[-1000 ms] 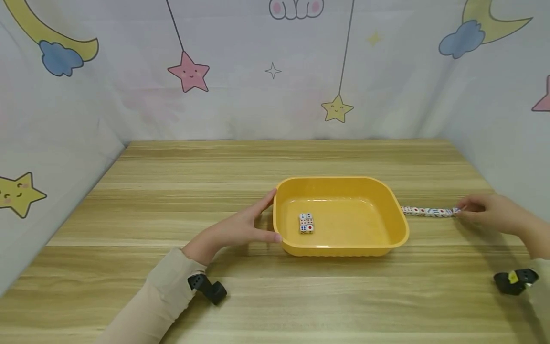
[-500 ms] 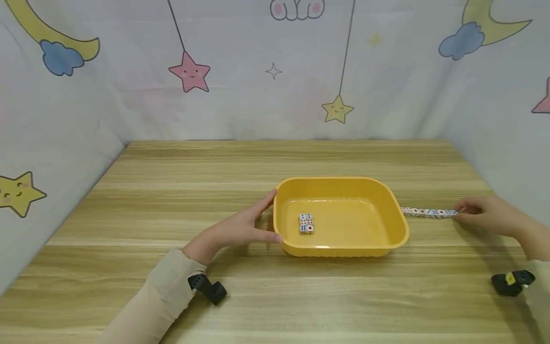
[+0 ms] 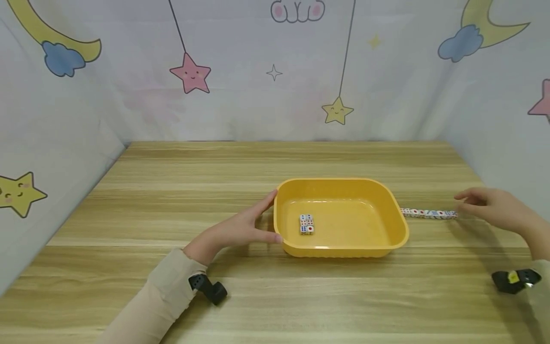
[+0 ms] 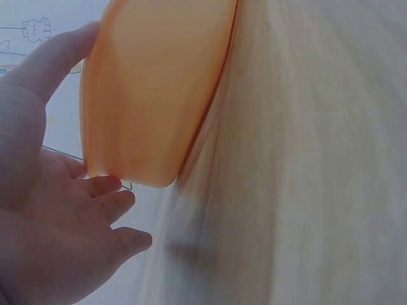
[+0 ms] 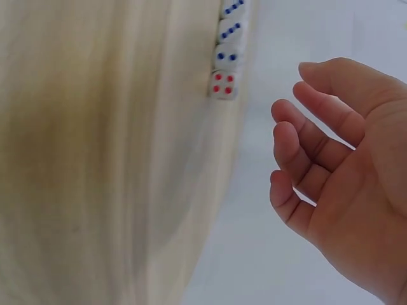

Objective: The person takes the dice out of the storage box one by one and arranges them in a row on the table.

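Observation:
A yellow plastic tub (image 3: 350, 224) stands on the table, right of centre in the head view. My left hand (image 3: 236, 231) spans its left end, thumb at the near corner and a straight finger at the far one; the left wrist view shows the tub's outer wall (image 4: 156, 89) from that side. Inside, several white dice (image 3: 307, 224) form a small block. Outside, a straight row of dice (image 3: 429, 213) extends rightward from the tub's right wall. Beyond its right end hovers my right hand (image 3: 500, 208), fingers relaxed, holding nothing. The end die (image 5: 224, 84) shows four red dots.
Wood-grain tabletop (image 3: 275, 296) lies around the tub. White cloth (image 3: 258, 110) printed with stars, moons and clouds hangs behind the table and along both sides. Each wrist carries a black strap with a camera (image 3: 209, 288).
The fingers of my right hand have come away from the end of the dice row and lifted slightly. My left hand, the tub and the dice inside it stay in place.

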A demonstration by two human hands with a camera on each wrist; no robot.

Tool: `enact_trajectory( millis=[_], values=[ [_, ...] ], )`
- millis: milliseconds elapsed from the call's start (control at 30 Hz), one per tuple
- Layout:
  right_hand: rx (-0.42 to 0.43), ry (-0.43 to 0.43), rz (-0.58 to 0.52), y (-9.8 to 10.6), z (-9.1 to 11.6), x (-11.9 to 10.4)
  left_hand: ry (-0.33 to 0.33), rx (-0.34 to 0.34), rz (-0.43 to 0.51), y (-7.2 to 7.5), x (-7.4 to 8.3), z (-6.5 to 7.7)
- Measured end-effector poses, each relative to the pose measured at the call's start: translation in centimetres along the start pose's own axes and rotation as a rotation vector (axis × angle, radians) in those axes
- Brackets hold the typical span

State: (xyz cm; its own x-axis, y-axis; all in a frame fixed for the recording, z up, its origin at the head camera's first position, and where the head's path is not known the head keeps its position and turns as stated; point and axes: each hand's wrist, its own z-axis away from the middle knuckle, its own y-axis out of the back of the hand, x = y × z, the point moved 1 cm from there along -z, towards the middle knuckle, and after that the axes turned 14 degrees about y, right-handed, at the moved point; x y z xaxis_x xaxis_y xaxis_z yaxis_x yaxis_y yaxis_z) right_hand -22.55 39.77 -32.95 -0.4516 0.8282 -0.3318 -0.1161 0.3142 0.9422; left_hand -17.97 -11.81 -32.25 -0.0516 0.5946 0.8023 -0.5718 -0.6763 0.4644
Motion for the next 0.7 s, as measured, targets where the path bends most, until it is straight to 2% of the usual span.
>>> enact_trajectory(
  millis=[167, 400, 567, 700],
  values=[
    [0.023, 0.013, -0.025, 0.8, -0.8, -1.5, 0.007, 0.001, -0.004, 0.1, -0.2, -0.1],
    [0.055, 0.062, -0.019, 1.8, -2.2, -6.1, -0.006, 0.009, -0.018, 0.0, -2.0, -1.7],
    [0.073, 0.148, -0.035, 2.1, -3.4, -9.5, -0.008, 0.02, -0.021, 0.1, -2.2, -1.8],
    [0.082, 0.226, -0.011, 2.1, -4.1, -11.3, -0.012, 0.029, -0.026, 0.0, -2.2, -1.8]
  ],
)
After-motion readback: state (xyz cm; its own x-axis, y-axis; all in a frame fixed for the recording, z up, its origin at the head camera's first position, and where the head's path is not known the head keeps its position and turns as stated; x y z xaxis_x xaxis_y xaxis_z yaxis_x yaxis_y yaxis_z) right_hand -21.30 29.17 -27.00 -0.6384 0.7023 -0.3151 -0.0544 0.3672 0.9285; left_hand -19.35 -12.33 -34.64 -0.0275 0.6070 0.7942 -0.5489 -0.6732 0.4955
